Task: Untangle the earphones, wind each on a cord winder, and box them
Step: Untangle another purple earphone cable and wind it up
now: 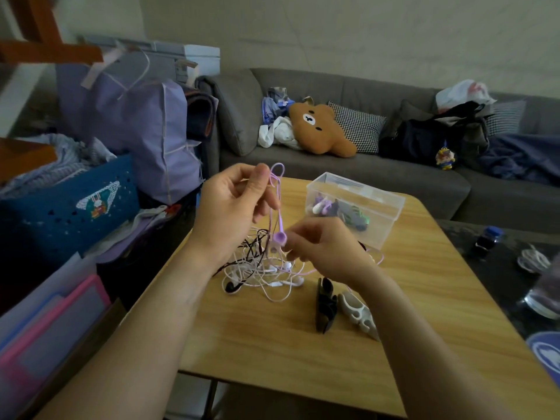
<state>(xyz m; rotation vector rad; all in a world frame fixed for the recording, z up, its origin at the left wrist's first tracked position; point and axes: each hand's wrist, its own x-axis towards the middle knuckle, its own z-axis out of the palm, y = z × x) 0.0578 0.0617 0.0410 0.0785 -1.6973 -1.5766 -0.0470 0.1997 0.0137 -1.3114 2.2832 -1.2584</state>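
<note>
While I count, I see two winders on the desk (272, 344), one black winder (325, 304) and one white winder (360, 316) side by side, and one clear box (385, 219) near the far edge. My left hand (233, 207) pinches the purple cord (277, 189) up high; my right hand (318, 241) pinches its earbud (279, 237) just above the tangle (260, 274). Bare desk lies in front of the winders, toward the near edge.

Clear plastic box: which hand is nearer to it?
Right. The right hand is just in front of the clear plastic box, pinching the purple earphone; the left hand is raised further left.
</note>
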